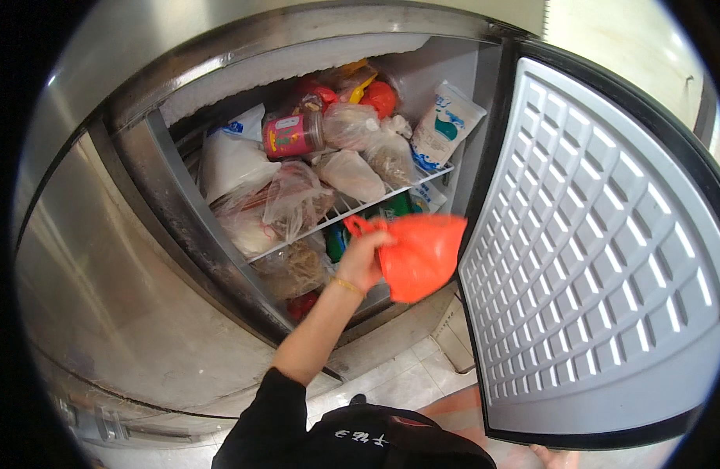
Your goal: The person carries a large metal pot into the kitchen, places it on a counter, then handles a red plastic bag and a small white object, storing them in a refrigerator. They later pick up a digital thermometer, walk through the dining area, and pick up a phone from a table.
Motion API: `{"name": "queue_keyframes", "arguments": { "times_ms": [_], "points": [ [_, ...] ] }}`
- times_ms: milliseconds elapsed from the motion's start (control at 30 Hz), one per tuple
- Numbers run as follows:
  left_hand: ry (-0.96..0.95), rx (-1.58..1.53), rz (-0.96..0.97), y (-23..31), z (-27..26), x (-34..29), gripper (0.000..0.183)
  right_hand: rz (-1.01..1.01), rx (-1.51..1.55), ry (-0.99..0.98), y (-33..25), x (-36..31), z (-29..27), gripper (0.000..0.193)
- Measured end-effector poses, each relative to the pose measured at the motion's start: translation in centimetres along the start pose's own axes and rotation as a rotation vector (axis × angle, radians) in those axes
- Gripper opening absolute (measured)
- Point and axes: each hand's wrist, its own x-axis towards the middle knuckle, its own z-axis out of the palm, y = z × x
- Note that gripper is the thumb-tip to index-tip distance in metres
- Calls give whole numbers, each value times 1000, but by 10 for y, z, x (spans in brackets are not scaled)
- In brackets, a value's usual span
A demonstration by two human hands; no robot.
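Note:
My left hand point(365, 262) is closed around the gathered top of a red plastic bag point(422, 256), which hangs out in front of the freezer's lower shelf. The bag's contents, if any, are hidden. A yellow band circles that wrist. My right hand point(555, 456) shows only in part at the bottom of the picture, by the lower edge of the open door point(602, 258); what its fingers do is cut off. Behind the red bag, a wire shelf point(351, 211) carries several clear bags of food and a pink-labelled jar point(294, 135) lying on its side.
White printed packs stand at the shelf's right point(447, 125) and left point(239, 160). Red and yellow bags point(376, 95) lie at the back. Thick frost point(297, 70) lines the compartment's top. Below the shelf are a clear bag point(293, 267) and green packs point(395, 206). Steel panels point(125, 289) flank the opening.

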Motion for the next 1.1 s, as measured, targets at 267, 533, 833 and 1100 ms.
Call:
{"name": "queue_keyframes", "arguments": {
  "times_ms": [267, 533, 833, 1100],
  "points": [
    [-7, 78, 456, 95, 89, 133, 16, -42, 2, -30, 14, 4, 9, 35],
    [239, 285, 486, 92, 88, 224, 32, 2, 124, -61, -1, 5, 3, 35],
    [145, 718, 517, 97, 81, 224, 57, -22, 72, -167, 2, 9, 3, 31],
    [20, 1786, 994, 72, 62, 158, 64, -86, 51, -265, 3, 18, 0, 28]
  ]
}}
